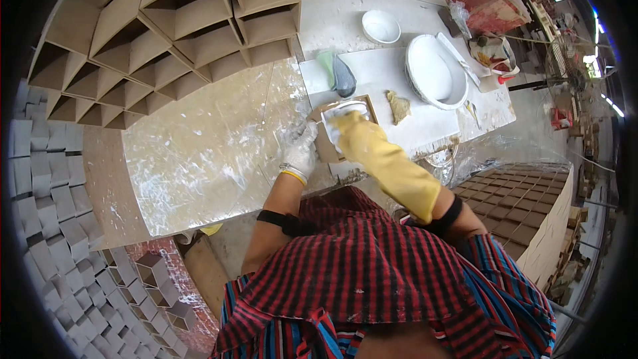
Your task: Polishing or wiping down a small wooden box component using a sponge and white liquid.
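Note:
A small brown open box (327, 148) sits near the table's front edge, its inside coated with wet white paint (357, 107). My left hand (299, 149), in a paint-smeared white glove, grips the box's left side. Reaching into the box from the right is my right hand (355, 134), in a long yellow rubber glove. Its fingertips are blurred against the white, so I cannot tell whether they hold anything. Just behind the box lies a dark grey and green pouch-like thing (343, 78). A crumpled tan rag (399, 107) rests to its right.
A large white basin (435, 73) with a pale stick (458, 60) on its rim and a small white bowl (381, 27) stand on the table (199, 153). Stacked brown boxes (189, 13) rise at the back left. More boxes (515, 199) are at the right; grey ones (63, 213) lie far left.

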Tool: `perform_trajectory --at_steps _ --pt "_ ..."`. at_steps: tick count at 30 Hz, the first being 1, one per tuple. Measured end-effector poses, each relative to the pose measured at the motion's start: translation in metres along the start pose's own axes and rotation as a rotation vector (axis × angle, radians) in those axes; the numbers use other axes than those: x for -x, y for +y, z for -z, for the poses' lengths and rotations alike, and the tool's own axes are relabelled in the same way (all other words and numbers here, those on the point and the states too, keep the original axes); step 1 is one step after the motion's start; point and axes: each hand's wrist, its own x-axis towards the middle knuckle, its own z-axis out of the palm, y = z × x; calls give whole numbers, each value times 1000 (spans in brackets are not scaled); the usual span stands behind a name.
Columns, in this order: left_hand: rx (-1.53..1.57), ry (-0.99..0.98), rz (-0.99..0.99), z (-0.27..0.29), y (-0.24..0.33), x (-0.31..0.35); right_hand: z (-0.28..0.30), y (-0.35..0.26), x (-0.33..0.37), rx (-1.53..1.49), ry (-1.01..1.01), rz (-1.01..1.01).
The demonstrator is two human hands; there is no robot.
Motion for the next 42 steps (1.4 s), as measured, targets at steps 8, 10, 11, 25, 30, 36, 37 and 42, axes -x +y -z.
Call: perform_trajectory --at_steps 8,10,11,25,30,36,37,42 --pt "111 -60 23 -14 1 4 14 24 3 -256 -71 92" --pt "102 -39 30 -13 4 6 12 9 6 -131 -171 18" --pt "61 -46 34 -9 5 6 12 5 8 -4 -264 -53" --pt "-51 28 19 -24 12 13 42 30 -3 765 -652 154" --pt "-139 32 9 -13 8 7 53 24 -5 828 -472 197" --pt "-37 0 -66 -15 1 2 43 53 -37 906 -9 398" --pt "-29 3 -74 -12 2 0 39 54 -32 913 -5 406" --pt "-122 6 -42 -28 15 13 34 45 -26 536 -504 -226"
